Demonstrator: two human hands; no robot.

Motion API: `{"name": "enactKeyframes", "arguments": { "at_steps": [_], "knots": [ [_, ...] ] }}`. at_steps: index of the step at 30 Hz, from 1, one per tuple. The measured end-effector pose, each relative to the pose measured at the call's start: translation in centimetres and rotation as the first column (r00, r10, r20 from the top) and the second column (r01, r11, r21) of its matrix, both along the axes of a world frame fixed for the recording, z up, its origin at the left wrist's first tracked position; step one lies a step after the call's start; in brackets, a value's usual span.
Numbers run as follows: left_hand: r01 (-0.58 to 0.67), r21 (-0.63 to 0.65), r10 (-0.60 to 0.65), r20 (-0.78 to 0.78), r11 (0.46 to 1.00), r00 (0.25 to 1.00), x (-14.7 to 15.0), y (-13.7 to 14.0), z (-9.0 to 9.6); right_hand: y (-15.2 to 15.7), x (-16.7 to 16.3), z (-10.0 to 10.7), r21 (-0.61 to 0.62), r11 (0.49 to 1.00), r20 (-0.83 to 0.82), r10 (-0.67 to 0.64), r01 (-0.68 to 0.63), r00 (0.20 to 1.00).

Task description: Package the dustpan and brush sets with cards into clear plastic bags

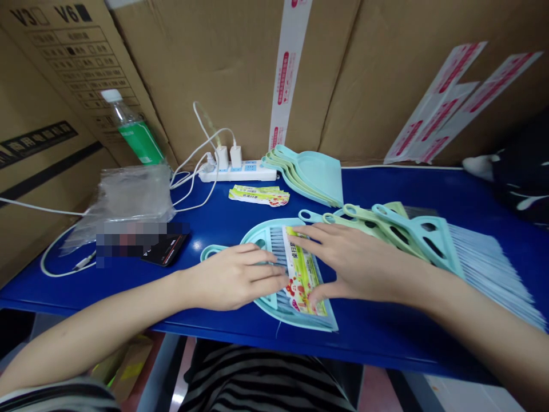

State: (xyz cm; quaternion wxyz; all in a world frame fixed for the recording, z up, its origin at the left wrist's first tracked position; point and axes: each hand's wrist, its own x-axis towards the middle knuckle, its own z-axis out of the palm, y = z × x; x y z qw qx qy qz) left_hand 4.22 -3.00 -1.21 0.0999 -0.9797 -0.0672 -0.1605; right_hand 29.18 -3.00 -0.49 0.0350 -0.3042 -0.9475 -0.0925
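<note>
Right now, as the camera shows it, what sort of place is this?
Probably a small packing or assembly workplace: the blue table carries a stack of dustpans, a group of brushes, and a pile of clear plastic bags.

My head camera looks forward and down. It faces the flat, glossy blue surface [210,223], close above my bare fingers [266,271].

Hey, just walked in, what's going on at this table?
Someone is working over a light-blue dustpan on a blue table, with a brush lying in it. The left hand lies over the brush; the right hand, spread wide, touches a printed label lying across it. Stacked dustpans sit behind, and more brushes lie to the right.
</note>
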Motion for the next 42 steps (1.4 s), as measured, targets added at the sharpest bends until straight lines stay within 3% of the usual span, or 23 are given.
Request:
{"name": "enactKeyframes", "arguments": {
  "at_steps": [7, 18, 33, 42],
  "knots": [
    [0.037, 0.055, -0.039, 0.037, 0.998, 0.999, 0.24, -0.12, 0.20, 0.08, 0.03, -0.03, 0.010, 1.000, -0.008, 0.000, 0.000, 1.000],
    [-0.029, -0.048, 0.028, -0.015, 0.998, 0.999, 0.08, 0.09, 0.05, 0.01, -0.10, -0.12, -0.015, 1.000, -0.018, -0.017, 0.017, 1.000],
    [0.022, -0.028, -0.020, 0.086, 0.999, 0.996, 0.23, -0.18, 0.22, 0.13, 0.00, -0.10, -0.008, 1.000, -0.004, -0.027, 0.027, 1.000],
    [-0.005, -0.040, 0.007, 0.053, 0.999, 0.999, 0.23, -0.24, 0.46, 0.08, -0.01, -0.28, -0.035, 0.998, 0.007, -0.042, 0.042, 0.999]
  ]
}}
